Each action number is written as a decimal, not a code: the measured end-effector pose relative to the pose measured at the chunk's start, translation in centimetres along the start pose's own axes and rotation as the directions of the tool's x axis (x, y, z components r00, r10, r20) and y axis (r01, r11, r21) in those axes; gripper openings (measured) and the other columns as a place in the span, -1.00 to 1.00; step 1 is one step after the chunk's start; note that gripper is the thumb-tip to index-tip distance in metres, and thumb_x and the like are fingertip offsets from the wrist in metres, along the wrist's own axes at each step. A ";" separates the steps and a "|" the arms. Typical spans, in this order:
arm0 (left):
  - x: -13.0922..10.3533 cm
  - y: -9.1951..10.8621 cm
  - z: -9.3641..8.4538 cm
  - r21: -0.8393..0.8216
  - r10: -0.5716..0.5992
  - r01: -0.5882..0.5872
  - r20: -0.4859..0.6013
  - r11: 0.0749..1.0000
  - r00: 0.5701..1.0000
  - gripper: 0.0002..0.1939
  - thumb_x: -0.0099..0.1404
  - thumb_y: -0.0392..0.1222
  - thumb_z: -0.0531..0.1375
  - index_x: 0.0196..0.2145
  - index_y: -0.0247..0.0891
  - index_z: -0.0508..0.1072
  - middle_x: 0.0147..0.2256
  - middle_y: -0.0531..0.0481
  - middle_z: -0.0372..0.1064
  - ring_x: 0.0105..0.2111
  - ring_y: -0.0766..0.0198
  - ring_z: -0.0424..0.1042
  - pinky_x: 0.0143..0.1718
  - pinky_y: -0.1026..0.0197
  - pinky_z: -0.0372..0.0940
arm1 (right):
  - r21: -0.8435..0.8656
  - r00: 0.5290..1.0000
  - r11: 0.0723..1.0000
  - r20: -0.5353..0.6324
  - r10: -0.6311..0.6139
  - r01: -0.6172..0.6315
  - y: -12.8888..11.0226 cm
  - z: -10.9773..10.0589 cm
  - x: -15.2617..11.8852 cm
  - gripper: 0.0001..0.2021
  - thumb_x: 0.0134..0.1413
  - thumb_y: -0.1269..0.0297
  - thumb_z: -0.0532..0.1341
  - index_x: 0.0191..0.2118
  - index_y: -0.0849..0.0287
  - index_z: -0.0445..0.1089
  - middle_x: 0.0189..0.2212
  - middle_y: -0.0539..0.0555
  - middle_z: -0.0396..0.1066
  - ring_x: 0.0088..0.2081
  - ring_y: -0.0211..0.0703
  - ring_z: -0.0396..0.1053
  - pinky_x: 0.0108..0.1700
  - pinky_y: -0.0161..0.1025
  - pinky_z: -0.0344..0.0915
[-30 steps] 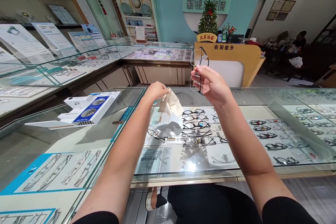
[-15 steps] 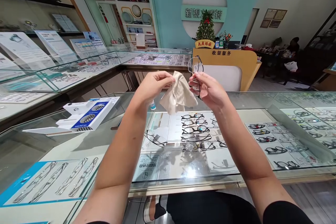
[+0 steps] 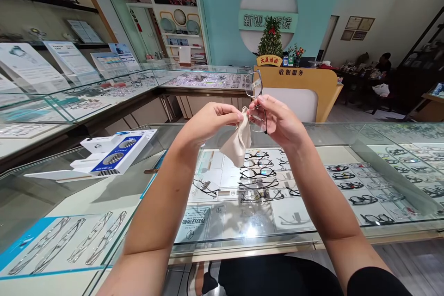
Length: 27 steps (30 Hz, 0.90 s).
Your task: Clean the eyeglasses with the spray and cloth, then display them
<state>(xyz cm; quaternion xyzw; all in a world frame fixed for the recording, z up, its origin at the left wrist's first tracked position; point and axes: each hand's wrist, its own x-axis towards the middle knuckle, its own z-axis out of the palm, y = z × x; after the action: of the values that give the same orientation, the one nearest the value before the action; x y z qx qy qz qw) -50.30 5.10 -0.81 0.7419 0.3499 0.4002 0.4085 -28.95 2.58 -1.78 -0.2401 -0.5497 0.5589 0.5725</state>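
Observation:
Pinched between the thumb and fingers of my left hand (image 3: 217, 122) is a cream cloth (image 3: 237, 142), which hangs down in folds over the glass counter. My right hand (image 3: 280, 118) grips a pair of thin-framed glasses (image 3: 253, 84) near the middle, held upright with one lens above the other. The cloth's top edge is close beside the lower lens; whether they touch I cannot tell. Below the hands, several dark-framed glasses (image 3: 258, 173) lie in a column inside the glass counter (image 3: 249, 236).
A white and blue display box (image 3: 118, 155) stands on the counter at the left. More glasses (image 3: 350, 185) lie in the case at the right. Behind are a yellow desk (image 3: 305, 81) with a plant (image 3: 270, 39), and people far back at the right.
My left hand has moved right and slightly down with the cloth, closer to the glasses. The cloth now hangs narrower. The glasses have turned a little in my right hand.

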 end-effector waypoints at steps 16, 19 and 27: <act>0.0 -0.3 0.9 0.133 0.060 -0.041 -0.137 0.990 0.989 -0.45 0.10 0.34 0.54 -0.31 -0.25 0.79 -0.36 -0.07 0.66 -0.33 0.16 0.53 -0.21 0.15 0.38 | -0.062 0.996 0.998 0.089 -0.013 0.018 -0.2 0.2 -0.5 -0.53 -0.11 -0.18 0.67 -0.36 0.01 0.53 -0.30 -0.01 0.60 -0.21 -0.13 0.50 -0.11 -0.18 0.47; 0.1 -0.4 1.3 0.171 0.066 -0.046 -0.115 0.984 0.991 -0.39 0.14 0.41 0.49 -0.33 -0.28 0.77 -0.41 -0.05 0.61 -0.33 0.13 0.54 -0.25 0.15 0.36 | -0.078 0.992 0.996 0.124 -0.022 0.032 0.1 0.2 -0.6 -0.57 -0.03 -0.16 0.65 -0.35 0.03 0.56 -0.31 -0.01 0.59 -0.23 -0.17 0.47 -0.09 -0.19 0.45; 0.6 -0.9 0.6 0.042 0.075 -0.072 -0.089 0.997 0.993 -0.61 0.08 0.08 0.56 -0.32 -0.30 0.69 -0.27 -0.14 0.66 -0.22 0.11 0.58 -0.10 0.10 0.44 | -0.093 0.992 0.994 0.123 -0.040 0.051 0.6 -0.1 -0.1 -0.59 -0.02 -0.14 0.65 -0.36 0.06 0.60 -0.32 0.00 0.59 -0.22 -0.18 0.46 -0.03 -0.18 0.44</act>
<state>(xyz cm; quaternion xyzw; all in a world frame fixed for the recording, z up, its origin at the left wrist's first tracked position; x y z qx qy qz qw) -49.69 5.78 -1.67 0.7432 0.3484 0.4413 0.3626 -29.05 2.71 -2.40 -0.2205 -0.6149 0.5321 0.5386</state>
